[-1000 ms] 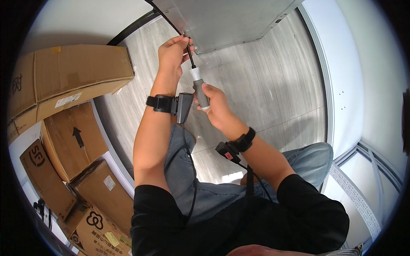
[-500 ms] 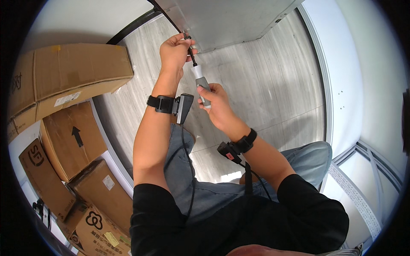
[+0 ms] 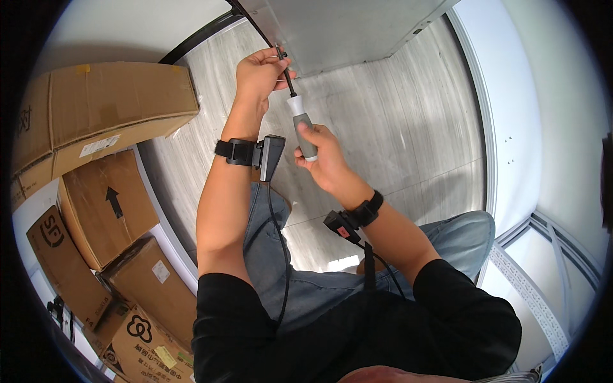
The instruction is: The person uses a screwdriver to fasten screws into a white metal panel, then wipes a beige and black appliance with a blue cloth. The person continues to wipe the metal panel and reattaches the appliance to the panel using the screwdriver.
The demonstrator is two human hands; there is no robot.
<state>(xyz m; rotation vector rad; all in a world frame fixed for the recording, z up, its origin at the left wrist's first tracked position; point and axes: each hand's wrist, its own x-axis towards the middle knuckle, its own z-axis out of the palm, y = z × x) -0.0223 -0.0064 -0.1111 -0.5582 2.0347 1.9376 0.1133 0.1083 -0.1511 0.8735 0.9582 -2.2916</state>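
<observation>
One right thumb (image 3: 308, 133) further across screwdriver (image 3: 294, 105)

A hand has its widest passage over the floor (image 3: 408, 121) at 2 to 3 o'clock from the screwdriver (image 3: 305, 137), as far as the white wall (image 3: 520, 127). The cabinet (image 3: 345, 32) blocks 12 to 1 o'clock, the left hand (image 3: 258, 76) 11. At 9, a narrower strip of floor parts the left forearm (image 3: 223, 210) from stacked boxes (image 3: 124, 105). The right forearm (image 3: 389, 233) bars 5 o'clock, a knee (image 3: 469, 239) 4.
</observation>
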